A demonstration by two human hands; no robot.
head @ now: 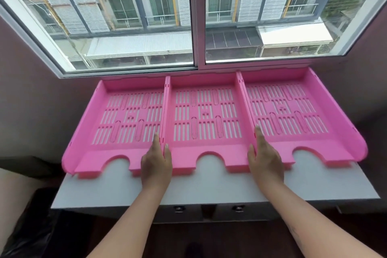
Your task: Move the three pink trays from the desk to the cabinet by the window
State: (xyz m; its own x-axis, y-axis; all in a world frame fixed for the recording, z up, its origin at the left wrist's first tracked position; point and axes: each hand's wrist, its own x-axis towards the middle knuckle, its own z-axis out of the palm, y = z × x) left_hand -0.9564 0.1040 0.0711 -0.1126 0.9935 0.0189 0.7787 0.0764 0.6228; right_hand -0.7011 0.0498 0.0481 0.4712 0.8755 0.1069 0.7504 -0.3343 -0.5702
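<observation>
Three pink slotted trays lie side by side on the white cabinet top under the window: the left tray, the middle tray and the right tray. Their side walls touch. My left hand straddles the wall between the left and middle trays, thumb in the middle one. My right hand straddles the wall between the middle and right trays. Each hand pinches a side wall near the front edge of the trays.
The window rises directly behind the trays. Drawer fronts with two dark knobs sit below the cabinet's front edge. A dark bag lies on the floor at lower left. Purple walls flank the cabinet.
</observation>
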